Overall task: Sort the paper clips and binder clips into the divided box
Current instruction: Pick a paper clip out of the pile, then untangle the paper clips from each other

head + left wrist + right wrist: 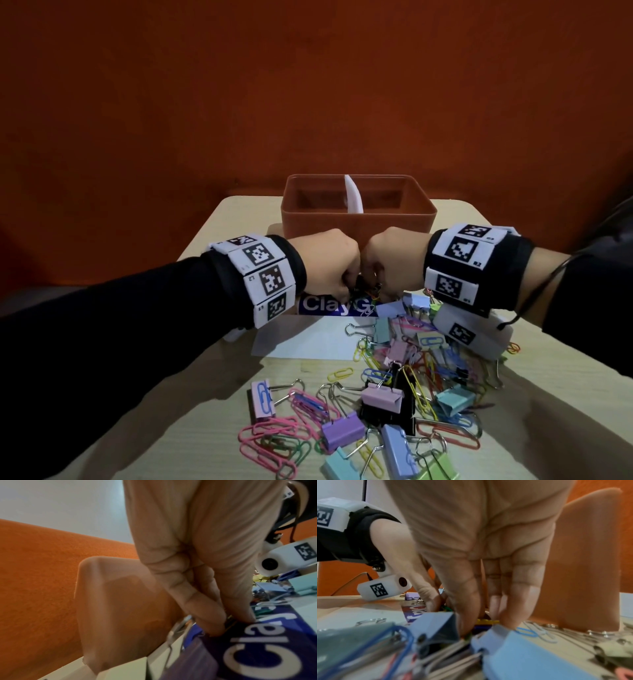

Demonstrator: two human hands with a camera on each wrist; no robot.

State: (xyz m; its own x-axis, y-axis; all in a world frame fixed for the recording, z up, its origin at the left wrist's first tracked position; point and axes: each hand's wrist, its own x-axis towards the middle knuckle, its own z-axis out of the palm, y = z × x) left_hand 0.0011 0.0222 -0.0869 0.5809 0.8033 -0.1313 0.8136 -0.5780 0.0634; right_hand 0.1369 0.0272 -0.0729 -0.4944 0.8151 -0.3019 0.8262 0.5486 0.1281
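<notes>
Hands are pressed together at frame centre, left hand [329, 263] and right hand [394, 263], fingers down in a small clip tangle [471, 293]; exact grip cannot be told. Divided box [358, 219] stands just behind; clip pile [394, 404] is spread across lower-right tabletop [191, 445].

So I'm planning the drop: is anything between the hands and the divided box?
Nothing visible. The divided box stands open-topped right behind the left hand and right hand; only its near wall must be cleared.
</notes>
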